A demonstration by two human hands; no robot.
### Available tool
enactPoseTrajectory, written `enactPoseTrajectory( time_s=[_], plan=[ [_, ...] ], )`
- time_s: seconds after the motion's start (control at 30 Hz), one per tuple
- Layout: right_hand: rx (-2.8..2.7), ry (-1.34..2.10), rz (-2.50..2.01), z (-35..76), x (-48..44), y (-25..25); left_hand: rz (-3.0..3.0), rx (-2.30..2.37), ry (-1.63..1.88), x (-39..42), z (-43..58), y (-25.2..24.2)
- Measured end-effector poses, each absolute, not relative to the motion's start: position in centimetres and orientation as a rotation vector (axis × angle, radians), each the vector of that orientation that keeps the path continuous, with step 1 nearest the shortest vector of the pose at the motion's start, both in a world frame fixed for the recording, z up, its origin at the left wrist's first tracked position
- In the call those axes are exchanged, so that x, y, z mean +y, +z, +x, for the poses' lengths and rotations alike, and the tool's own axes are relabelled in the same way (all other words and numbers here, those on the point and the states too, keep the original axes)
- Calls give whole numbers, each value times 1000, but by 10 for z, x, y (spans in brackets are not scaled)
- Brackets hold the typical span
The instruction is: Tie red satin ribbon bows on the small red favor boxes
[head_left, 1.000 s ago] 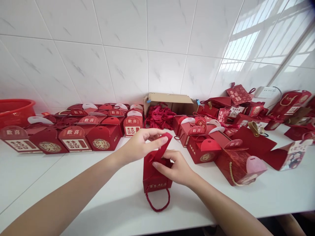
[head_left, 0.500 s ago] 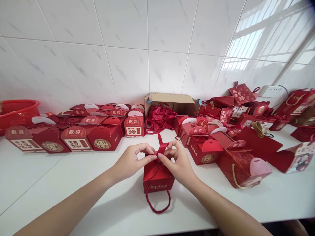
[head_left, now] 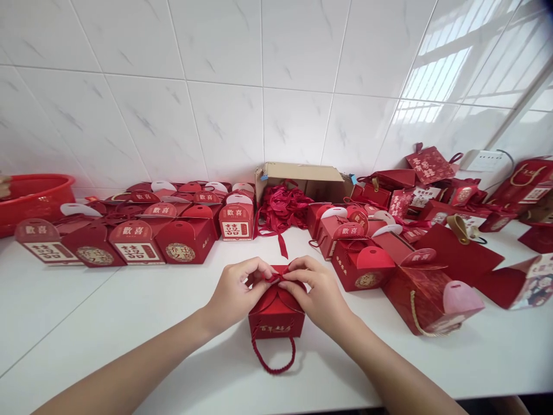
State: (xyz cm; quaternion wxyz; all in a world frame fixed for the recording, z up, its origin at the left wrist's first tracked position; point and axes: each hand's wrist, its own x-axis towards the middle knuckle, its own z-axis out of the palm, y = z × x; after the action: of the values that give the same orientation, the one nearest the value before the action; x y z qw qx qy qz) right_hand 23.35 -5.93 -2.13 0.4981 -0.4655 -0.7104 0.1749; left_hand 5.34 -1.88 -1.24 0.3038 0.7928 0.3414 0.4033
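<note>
A small red gift box [head_left: 276, 321] with gold lettering stands on the white table in front of me, its dark red rope handle [head_left: 275, 370] drooping over the front onto the table. Across its top runs a red ribbon [head_left: 280, 277], gathered at the middle. My left hand [head_left: 237, 289] pinches the ribbon from the left, thumb against forefinger. From the right, my right hand [head_left: 318, 293] grips it the same way. Both hands meet just above the box's folded flaps, and the fingers partly hide the knot.
A cardboard box [head_left: 302, 172] full of red ribbons [head_left: 285, 206] stands against the tiled wall, one ribbon end trailing forward. Rows of red gift boxes [head_left: 186, 242] are on the left beside a red basin [head_left: 38, 202]. More boxes [head_left: 360, 262] crowd the right, near a power strip [head_left: 481, 160].
The upright ribbon loop between my fingers has been drawn down close to the box top. My hands have drawn slightly lower, and the box has turned a little.
</note>
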Motion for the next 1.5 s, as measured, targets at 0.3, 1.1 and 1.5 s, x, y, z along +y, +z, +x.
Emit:
enactPoseTrajectory(
  time_s=[0.3,1.1,1.5],
  plan=[
    [-1533,915,-1217,224,-61,-26,1915,782,1064,-13,65,-21],
    [-2263,280,-1226,254,-95,0,1993,675,878,-6,50,-5],
    [-2319,-34,-1220,264,-118,31,2158,444,615,-8,42,8]
  ],
)
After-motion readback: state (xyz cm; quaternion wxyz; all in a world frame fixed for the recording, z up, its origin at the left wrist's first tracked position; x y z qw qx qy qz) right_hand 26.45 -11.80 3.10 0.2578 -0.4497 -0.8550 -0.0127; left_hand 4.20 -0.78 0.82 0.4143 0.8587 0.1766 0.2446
